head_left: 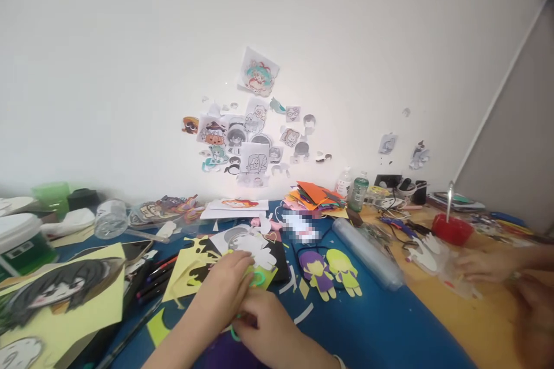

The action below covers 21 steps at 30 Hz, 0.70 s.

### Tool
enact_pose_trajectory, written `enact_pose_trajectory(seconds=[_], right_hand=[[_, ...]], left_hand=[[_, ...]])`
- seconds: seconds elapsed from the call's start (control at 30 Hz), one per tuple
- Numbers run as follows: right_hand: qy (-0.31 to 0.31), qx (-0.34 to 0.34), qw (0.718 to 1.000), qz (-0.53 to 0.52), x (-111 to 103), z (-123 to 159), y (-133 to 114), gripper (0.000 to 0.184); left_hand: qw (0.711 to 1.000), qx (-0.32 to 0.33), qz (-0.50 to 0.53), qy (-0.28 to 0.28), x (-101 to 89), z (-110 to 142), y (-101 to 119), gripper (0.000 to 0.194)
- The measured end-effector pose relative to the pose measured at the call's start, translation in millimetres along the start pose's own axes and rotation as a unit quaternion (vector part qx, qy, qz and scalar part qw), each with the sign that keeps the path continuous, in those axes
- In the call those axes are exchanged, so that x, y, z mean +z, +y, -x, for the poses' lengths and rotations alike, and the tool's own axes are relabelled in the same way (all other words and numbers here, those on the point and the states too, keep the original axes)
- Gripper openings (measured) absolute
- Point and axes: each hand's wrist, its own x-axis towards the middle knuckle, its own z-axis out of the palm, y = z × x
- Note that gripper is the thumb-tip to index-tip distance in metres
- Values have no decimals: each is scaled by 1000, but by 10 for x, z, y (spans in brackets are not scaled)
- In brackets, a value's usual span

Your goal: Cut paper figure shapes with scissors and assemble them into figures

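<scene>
My left hand (227,285) rests with its fingers curled on a yellow foam sheet (190,270) that carries black cut-out shapes and a white figure. My right hand (264,323) lies just below it, its fingers closed round green-handled scissors (258,279), of which only the green loops show. The two hands touch over the sheet's lower edge. A purple foam figure (319,274) and a yellow-green foam figure (344,271) lie flat on the blue mat (367,328) to the right of my hands.
A clear roll (367,252) lies right of the figures. Another person's hands (485,265) work at the far right near a red dish (452,229). Pens (153,282), a large yellow drawing (56,300), green tubs (21,242), bottles (358,191) and stacked foam sheets (315,196) crowd the table.
</scene>
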Motion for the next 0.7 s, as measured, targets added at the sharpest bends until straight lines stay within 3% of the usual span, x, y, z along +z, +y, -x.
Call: enact_pose_trajectory(seconds=[0.1, 0.17, 0.23, 0.33, 0.4, 0.47, 0.7], right_hand=[[65, -33, 991, 115, -353, 11, 88, 16], [145, -5, 977, 159, -666, 39, 189, 18], [186, 37, 961, 204, -976, 82, 314, 14], [127, 60, 947, 289, -1313, 141, 509, 7], [111, 54, 943, 309, -1422, 167, 621, 10], [139, 50, 944, 296, -1465, 189, 701, 16], [335, 91, 913, 212, -1603, 328, 736, 17]], left_hand=[[999, 32, -31, -4, 149, 30, 21, 32], [998, 39, -52, -21, 219, 44, 25, 32], [995, 41, -70, -51, 272, 55, 36, 32], [991, 55, -89, -80, 341, 73, 75, 33], [989, 73, -96, -83, 389, 91, 108, 36], [987, 87, -110, -72, 440, 114, 133, 38], [976, 107, -188, 14, 625, 205, 28, 33]])
